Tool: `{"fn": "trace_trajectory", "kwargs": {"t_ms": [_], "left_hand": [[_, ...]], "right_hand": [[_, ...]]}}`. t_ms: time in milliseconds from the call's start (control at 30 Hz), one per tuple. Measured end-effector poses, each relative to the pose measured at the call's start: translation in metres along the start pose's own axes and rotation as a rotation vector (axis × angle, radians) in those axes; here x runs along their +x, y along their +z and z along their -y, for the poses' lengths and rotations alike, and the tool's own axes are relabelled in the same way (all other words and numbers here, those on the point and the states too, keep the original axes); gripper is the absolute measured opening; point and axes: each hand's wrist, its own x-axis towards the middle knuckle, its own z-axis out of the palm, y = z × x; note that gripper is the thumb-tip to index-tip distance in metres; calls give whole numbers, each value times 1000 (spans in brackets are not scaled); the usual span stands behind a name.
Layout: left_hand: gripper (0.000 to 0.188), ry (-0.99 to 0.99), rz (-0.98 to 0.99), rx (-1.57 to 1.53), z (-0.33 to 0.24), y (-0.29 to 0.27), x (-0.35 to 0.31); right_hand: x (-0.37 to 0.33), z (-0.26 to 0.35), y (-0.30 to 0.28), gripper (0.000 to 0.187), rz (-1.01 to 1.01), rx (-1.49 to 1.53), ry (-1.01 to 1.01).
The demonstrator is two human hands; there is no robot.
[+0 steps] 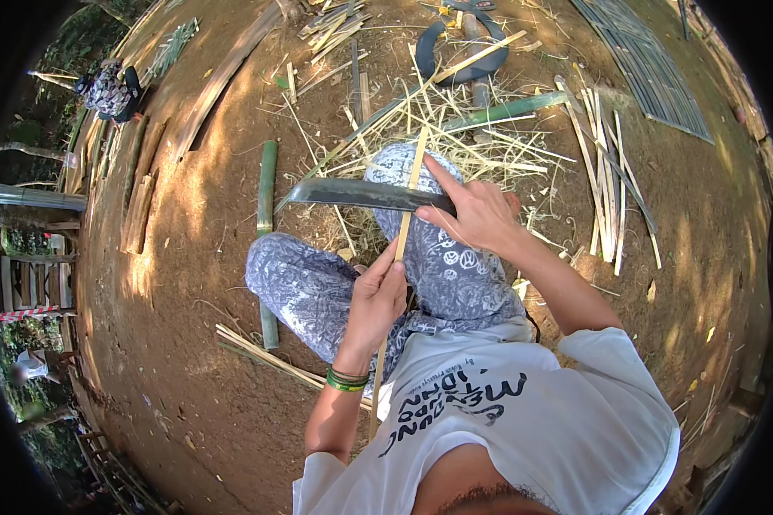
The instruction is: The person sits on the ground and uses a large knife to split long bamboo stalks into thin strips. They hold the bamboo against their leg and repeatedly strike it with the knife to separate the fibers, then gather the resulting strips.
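A long pale bamboo strip (418,159) runs from beside my chest up over my right knee. My left hand (380,287) pinches it between thumb and fingers at mid-length. In my right hand (477,210) is a machete (352,193), its broad dark blade pointing left and lying across the strip. My right index finger stretches forward along the strip's far part, above the knee. The machete's handle is mostly hidden inside my right hand. Thin bamboo shavings (498,142) lie heaped beyond my knees.
A green bamboo pole (267,184) lies left of my left knee, another (520,107) across the shavings. Split strips (605,180) lie at right, a black tyre-like ring (489,64) ahead, a slatted panel (648,64) far right. Wooden planks (223,81) and a dark bag-like bundle (110,90) are far left.
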Motion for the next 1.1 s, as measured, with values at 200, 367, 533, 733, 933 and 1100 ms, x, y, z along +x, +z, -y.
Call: {"fn": "trace_trajectory", "kwargs": {"t_ms": [200,367,533,733,933,1100], "left_hand": [[47,13,-11,23,7,-4,-15],[46,13,-38,88,10,-7,-34],[46,32,-54,106,17,-13,-51],[47,29,-59,118,24,-19,-65],[46,55,-88,135,40,-30,-84],[46,44,-95,171,36,-31,-93]], "right_hand": [[1,3,-4,91,-35,-17,4],[-1,3,0,92,-55,-26,-11],[-3,7,-1,93,-51,-66,-24],[-5,12,-5,94,-12,-65,15],[-4,10,-5,94,-44,-7,16],[-11,15,-7,97,-6,-9,23]]}}
